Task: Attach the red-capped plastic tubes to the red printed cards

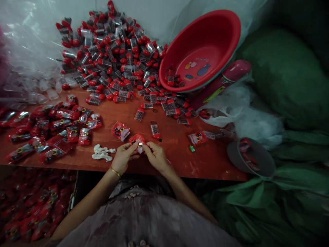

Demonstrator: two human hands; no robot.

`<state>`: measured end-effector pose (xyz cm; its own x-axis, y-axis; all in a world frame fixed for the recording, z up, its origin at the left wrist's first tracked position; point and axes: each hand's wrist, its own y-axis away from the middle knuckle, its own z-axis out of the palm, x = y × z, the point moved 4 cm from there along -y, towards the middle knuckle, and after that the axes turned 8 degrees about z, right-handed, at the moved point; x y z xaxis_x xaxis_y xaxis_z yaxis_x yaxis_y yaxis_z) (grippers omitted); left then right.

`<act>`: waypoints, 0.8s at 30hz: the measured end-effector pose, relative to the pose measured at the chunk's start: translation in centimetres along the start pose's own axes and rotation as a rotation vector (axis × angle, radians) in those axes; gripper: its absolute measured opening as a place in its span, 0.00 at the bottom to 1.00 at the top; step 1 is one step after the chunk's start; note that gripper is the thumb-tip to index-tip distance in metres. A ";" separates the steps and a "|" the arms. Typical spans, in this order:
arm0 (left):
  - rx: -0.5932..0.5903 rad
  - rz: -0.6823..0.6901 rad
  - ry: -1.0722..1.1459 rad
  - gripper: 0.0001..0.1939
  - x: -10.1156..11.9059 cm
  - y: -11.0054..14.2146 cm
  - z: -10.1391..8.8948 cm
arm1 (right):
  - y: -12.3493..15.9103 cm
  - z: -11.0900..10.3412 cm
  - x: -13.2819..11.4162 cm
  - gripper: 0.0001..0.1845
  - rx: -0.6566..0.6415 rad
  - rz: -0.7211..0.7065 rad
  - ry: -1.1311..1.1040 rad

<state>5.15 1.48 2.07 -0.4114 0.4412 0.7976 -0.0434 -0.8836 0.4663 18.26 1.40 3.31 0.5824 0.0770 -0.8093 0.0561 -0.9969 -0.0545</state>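
Between my two hands, just above the front of the table, is a small red printed packet (137, 139). The fingers of my left hand (124, 155) pinch its left side. On its right side, my right hand (155, 156) closes thumb and fingers on the edge. A clear container with a red cap (155, 129) lies on the table beyond my right hand. Another red packet (120, 131) rests to the upper left of my hands. Left of my left hand is a crumpled white cloth-like piece (102, 152).
A large heap of red-capped clear containers (113, 51) fills the back. Filled red packets (51, 127) pile at left, more in a box (36, 206) below. A red basin (205, 41) leans at back right; a grey bowl (231, 156) stands at the right edge beside green cloth (277, 79).
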 end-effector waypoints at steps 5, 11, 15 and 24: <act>0.077 0.067 -0.009 0.25 0.7 -0.5 -0.1 | -1.7 -1.1 -0.3 0.19 -0.109 -0.134 0.111; 0.084 0.161 0.002 0.24 1.7 -1.1 0.0 | -7.4 -4.9 2.4 0.26 -0.264 -0.332 0.627; 0.058 0.183 0.017 0.21 1.7 -1.2 0.3 | -8.3 -6.6 3.7 0.26 -0.332 -0.403 0.795; 0.021 0.000 0.084 0.24 0.6 -1.4 1.5 | -2.7 -6.9 5.6 0.11 -0.133 -0.096 0.431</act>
<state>6.36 3.24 2.49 -0.4861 0.4258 0.7631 -0.0246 -0.8796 0.4752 26.98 4.62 3.00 0.8520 0.1958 -0.4855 0.2133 -0.9768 -0.0195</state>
